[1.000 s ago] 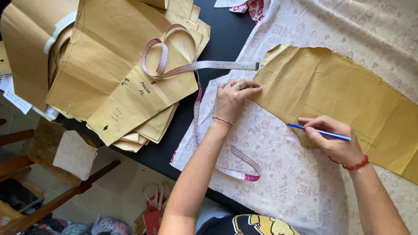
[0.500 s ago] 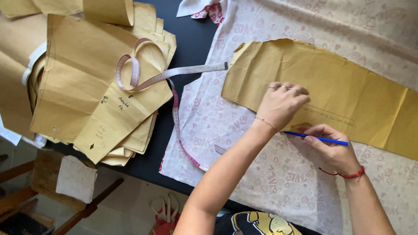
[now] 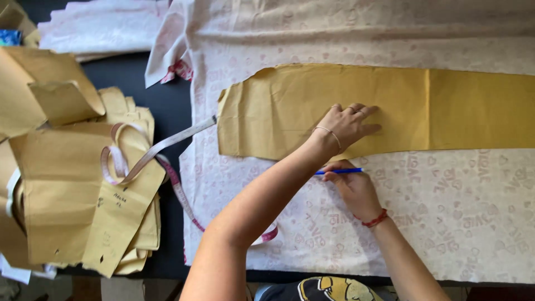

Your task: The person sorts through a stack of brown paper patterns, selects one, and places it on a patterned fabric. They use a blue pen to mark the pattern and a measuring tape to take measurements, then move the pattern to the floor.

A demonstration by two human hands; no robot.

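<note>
Left hand: fingers spread, palm pressed flat on the brown paper pattern piece close to its near edge; a thin bracelet sits at the wrist. Crosses over the right forearm.

Right hand: pinches a blue pen, tip pointing left along the pattern's near edge; red thread band at the wrist.

Handling note, as a judgement: the tracing goes best with the flat hand kept close to the pen so the paper cannot creep, the pen run snug against the paper edge, and the cloth below kept smooth.

Pattern piece: a long strip lying across the pale printed fabric, its left end ragged, with one vertical crease.

Fabric: covers the right of the black table, with a folded corner at far left.

Measuring tape: loops from the pattern's left end over a stack of brown paper patterns on the left.

Not determinable: the pen tip, screened by the left forearm; any line already drawn; the pattern's right end, cut off by the frame; the handwriting on the stack, too small to make out.
</note>
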